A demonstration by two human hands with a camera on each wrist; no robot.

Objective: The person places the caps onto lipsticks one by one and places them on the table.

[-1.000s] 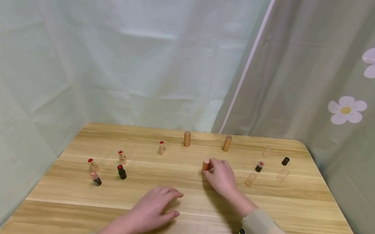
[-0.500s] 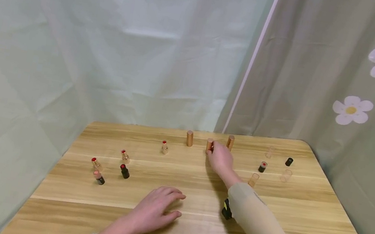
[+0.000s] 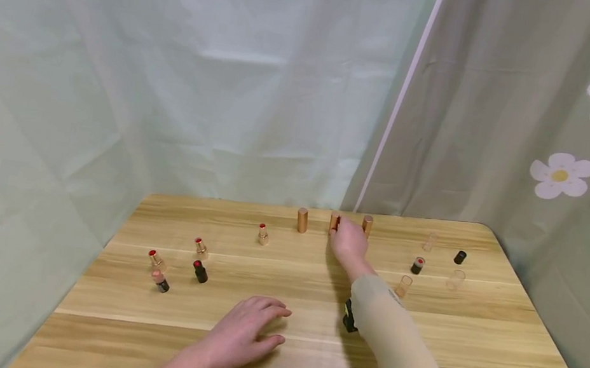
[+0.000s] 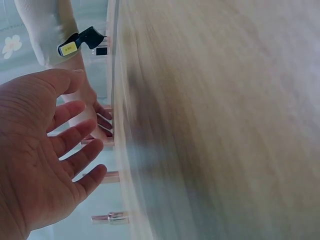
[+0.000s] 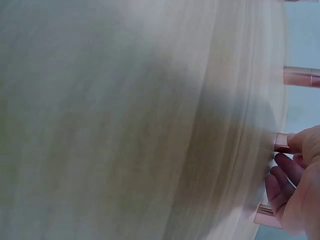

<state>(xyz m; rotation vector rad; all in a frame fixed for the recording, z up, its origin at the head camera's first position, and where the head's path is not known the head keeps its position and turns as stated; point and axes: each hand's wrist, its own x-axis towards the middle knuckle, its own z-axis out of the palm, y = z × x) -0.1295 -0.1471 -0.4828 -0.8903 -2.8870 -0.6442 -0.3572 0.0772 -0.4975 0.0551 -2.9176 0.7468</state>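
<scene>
At the table's back edge my right hand pinches an upright copper-coloured lipstick tube between thumb and fingers. In the right wrist view the base of that tube sits at or very near the tabletop; contact is hard to tell. Similar copper tubes stand on either side, one to the left and one to the right, partly behind the hand. My left hand hovers or rests low over the front middle of the table, fingers loosely bent; its palm holds nothing.
Uncapped gold lipsticks with red tips, a black one and a pink-tipped one stand at left. Clear caps, a small black cap and a short black lipstick stand at right. Curtains hang behind.
My right hand has carried the copper tube away from the table's middle to the back edge, between the other two tubes. The left hand has stayed where it was.
</scene>
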